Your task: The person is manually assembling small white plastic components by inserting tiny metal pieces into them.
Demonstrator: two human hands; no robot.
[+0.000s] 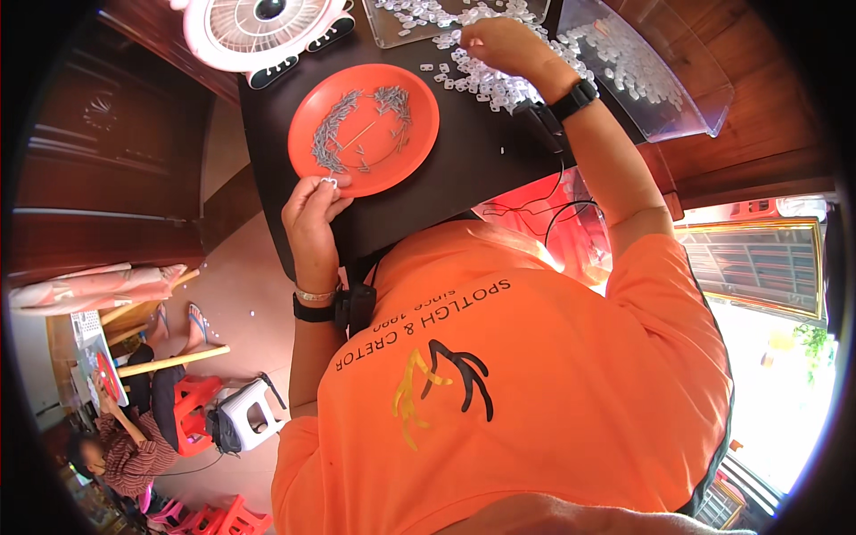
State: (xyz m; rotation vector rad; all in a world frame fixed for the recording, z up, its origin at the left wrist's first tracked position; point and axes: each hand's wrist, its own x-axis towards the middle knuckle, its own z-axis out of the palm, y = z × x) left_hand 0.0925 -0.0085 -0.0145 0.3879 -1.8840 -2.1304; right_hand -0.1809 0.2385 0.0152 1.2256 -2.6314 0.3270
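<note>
Plate (426,125) of orange-red colour lies on a black table (473,178), and it carries many small grey pins (330,135). Most of these pins form two loose groups, one along the left part of the plate and one at its far right part; a few more are scattered between them, near a thin stick (360,135) which lies across the middle of the plate. At the near left edge of the plate is the left hand (312,214), with its fingers bent and almost closed; thumb and fingertips pinch one small white piece (331,181) just at the rim. The right hand (510,46) is to the right of the plate and farther away, above a spread heap of similar white pieces (490,87). Its fingers are curled toward the thumb, with only a little opening, and one cannot tell if something is held between them. Beyond the plate, on the right, stands a clear box (373,22), and well to the right of the plate a clear tray (691,127) contains more white pieces. A pink and white fan (251,40) is beyond the plate on its left side.
</note>
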